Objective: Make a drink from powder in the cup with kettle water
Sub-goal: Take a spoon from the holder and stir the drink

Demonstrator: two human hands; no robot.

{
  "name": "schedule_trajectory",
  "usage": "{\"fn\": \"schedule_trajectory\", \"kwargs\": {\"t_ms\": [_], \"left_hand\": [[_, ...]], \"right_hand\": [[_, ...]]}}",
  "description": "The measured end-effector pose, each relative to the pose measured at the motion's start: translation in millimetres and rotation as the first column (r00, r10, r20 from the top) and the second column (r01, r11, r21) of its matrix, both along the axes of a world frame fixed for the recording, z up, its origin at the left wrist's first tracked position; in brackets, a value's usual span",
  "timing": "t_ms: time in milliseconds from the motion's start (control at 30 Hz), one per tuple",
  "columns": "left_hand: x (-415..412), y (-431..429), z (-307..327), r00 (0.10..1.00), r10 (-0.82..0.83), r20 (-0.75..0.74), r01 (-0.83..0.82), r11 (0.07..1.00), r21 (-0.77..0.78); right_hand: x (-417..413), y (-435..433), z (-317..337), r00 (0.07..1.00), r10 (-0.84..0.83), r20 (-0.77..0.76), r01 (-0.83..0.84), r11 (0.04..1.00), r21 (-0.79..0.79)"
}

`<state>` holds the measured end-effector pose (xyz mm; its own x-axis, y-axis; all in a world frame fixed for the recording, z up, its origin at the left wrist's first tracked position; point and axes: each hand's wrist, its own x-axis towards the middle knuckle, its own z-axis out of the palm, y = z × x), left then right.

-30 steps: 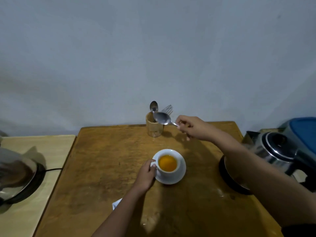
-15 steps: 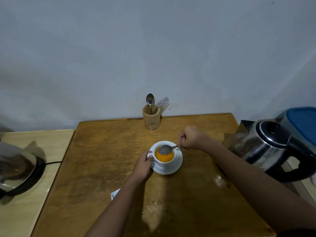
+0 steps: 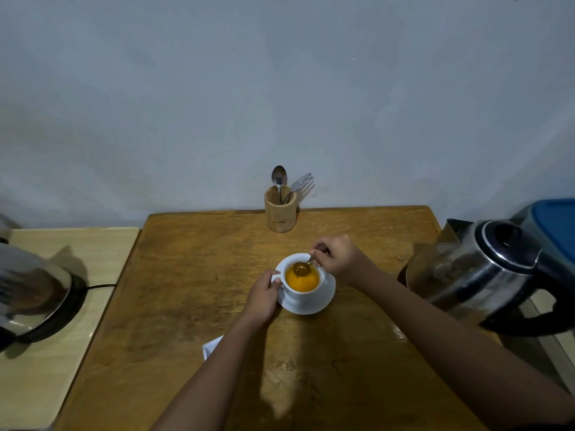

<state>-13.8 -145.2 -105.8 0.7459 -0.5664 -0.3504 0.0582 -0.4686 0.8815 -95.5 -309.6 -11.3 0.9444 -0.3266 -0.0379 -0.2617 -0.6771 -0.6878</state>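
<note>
A white cup [image 3: 306, 292] full of orange liquid stands on a white saucer [image 3: 317, 303] near the middle of the wooden table [image 3: 193, 290]. My left hand [image 3: 263, 295] grips the cup's handle on its left side. My right hand [image 3: 337, 258] pinches the handle of a metal spoon [image 3: 301, 269], whose bowl is dipped in the drink at the far rim. The steel kettle [image 3: 485, 270] with its black handle stands at the table's right edge.
A wooden holder [image 3: 280, 211] with a spoon and a fork stands at the table's back edge. A white packet corner [image 3: 211, 346] shows beside my left forearm. A metal pot on a black base [image 3: 34, 301] sits on the pale counter to the left.
My right hand carried the spoon from beside the wooden holder down to the cup, and its bowl now sits in the orange drink. My left hand stayed on the cup handle.
</note>
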Motion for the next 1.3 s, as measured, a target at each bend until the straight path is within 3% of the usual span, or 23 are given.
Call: {"fn": "schedule_trajectory", "kwargs": {"t_ms": [367,600,767,1033,1300], "left_hand": [[0,-2,2,1.000,0.011,0.018,-0.011,1.000,0.002],[-1,-3,7,0.999,0.006,0.051,-0.008,1.000,0.024],[0,-3,6,0.999,-0.005,0.052,0.004,1.000,0.015],[0,-3,6,0.997,-0.006,0.075,0.002,0.999,0.045],[2,-3,5,0.998,-0.025,0.065,0.021,0.998,0.063]], "right_hand": [[3,22,20,0.936,0.269,-0.226,-0.303,0.943,-0.134],[9,14,28,0.880,0.306,-0.362,-0.410,0.876,-0.256],[14,13,24,0.894,0.292,-0.340,-0.397,0.868,-0.298],[21,23,24,0.931,0.273,-0.242,-0.322,0.927,-0.192],[12,21,29,0.882,0.314,-0.350,-0.396,0.898,-0.194]]}}
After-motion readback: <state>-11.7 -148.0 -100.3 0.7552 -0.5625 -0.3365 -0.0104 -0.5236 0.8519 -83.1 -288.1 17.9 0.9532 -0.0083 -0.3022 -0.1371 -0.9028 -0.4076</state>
